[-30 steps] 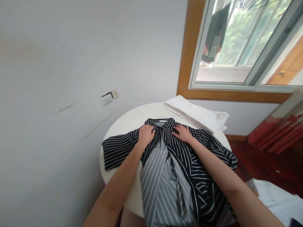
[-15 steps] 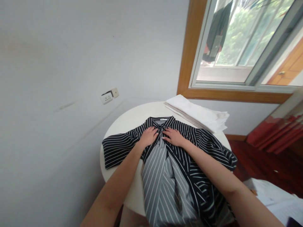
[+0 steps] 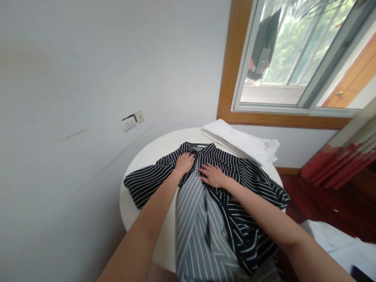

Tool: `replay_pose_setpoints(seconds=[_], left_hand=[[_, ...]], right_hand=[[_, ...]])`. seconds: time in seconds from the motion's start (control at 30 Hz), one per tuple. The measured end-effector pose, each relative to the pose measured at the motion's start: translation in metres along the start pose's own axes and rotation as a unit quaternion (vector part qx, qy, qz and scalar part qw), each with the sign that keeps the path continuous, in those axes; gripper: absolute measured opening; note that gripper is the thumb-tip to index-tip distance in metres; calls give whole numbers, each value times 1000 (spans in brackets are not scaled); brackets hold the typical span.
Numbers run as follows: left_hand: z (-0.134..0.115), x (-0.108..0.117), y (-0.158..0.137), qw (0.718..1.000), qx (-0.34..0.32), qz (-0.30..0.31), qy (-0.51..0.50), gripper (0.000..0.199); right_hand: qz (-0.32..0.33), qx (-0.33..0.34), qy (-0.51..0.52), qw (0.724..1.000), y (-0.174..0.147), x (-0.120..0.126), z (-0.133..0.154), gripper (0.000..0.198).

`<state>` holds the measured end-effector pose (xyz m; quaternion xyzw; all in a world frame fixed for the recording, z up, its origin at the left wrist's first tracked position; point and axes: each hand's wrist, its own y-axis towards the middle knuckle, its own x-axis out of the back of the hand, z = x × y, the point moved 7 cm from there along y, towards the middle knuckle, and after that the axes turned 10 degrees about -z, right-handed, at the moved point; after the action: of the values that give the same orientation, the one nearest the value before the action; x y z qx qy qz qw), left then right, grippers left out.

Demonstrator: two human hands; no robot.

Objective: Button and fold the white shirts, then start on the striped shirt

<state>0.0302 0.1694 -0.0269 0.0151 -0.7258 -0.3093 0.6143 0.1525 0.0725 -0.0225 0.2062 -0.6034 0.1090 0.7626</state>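
A black shirt with white stripes point(image 3: 225, 158) lies spread on a round white table point(image 3: 132, 219), its collar toward the far side. The front hangs apart below the collar, so the paler grey striped inside shows, and the lower part reaches past the near edge. My left hand point(image 3: 185, 162) rests flat on the left front panel just below the collar, fingers stretched out. On the right front panel, a little lower, lies my right hand point(image 3: 213, 176), also flat with fingers spread. The left sleeve point(image 3: 147, 181) stretches out across the table.
A folded stack of white cloth or paper point(image 3: 241, 139) sits at the table's back right. Behind stand a wall with a socket point(image 3: 128, 123) and a wood-framed window point(image 3: 282, 117). A red and cream curtain point(image 3: 337, 164) hangs at right; a white covered surface point(image 3: 337, 243) is lower right.
My right hand has slid down the right front panel, toward me. My left hand has shifted slightly up near the collar. The view has turned a little to the right.
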Motion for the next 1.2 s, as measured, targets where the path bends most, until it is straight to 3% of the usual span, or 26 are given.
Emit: replay_pose_setpoints(seconds=[0.13,0.27,0.43,0.6,0.77,0.87,1.03,1.2], left_hand=[[-3,23,-3,998,-9,-54,-11,34],[2,51,-29,996,19,-82,4,26],[9,51,-55,997,52,-48,5,30],[14,36,-51,997,57,-50,-22,38],[15,41,-48,995,60,-40,-72,35],[14,52,-56,994,67,-43,-72,29],[10,61,-67,997,63,-31,-46,17],[11,77,-59,992,69,-90,-48,29]], right_hand=[[24,-15,8,1000,15,-16,-13,68],[-16,-4,10,1000,38,-22,-27,62],[-58,19,22,998,54,-21,-35,56],[-126,24,8,992,40,2,-20,45],[-70,50,48,995,16,2,4,44],[-69,48,57,995,8,-2,2,48],[-115,44,89,988,3,-1,-14,37],[-138,54,103,984,2,10,-19,26]])
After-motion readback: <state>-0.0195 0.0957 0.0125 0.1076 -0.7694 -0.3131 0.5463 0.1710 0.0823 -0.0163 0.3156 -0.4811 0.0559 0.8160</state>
